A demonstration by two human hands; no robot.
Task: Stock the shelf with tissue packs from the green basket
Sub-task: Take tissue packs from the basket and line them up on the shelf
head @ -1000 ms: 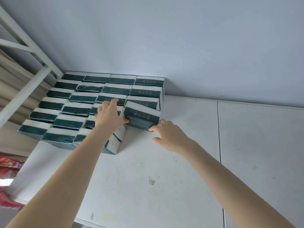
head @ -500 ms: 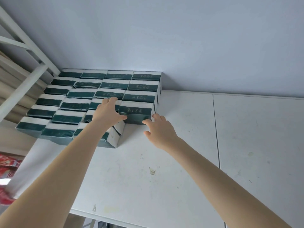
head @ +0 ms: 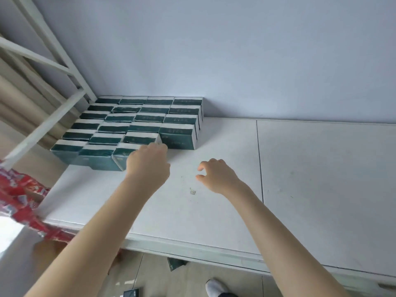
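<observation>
Several green-and-white tissue packs (head: pixel 137 123) stand in tight rows on the white shelf (head: pixel 310 179), against its back left corner. The newest pack (head: pixel 177 136) sits at the front of the rightmost column. My left hand (head: pixel 147 166) hovers just in front of the rows, fingers curled loosely, holding nothing. My right hand (head: pixel 216 174) hangs over bare shelf to the right of it, fingers apart and empty. The green basket is not in view.
A white shelf frame (head: pixel 53 67) slants up on the left. Red packaged goods (head: pixel 19 196) lie lower left. Below the shelf's front edge (head: pixel 192 249) I see floor, a dark green pack (head: pixel 174 263) and a white shoe (head: pixel 216 288).
Both hands have let go of the rightmost front pack and drawn back toward me. The pack now stands in line with its column. The view has tilted down.
</observation>
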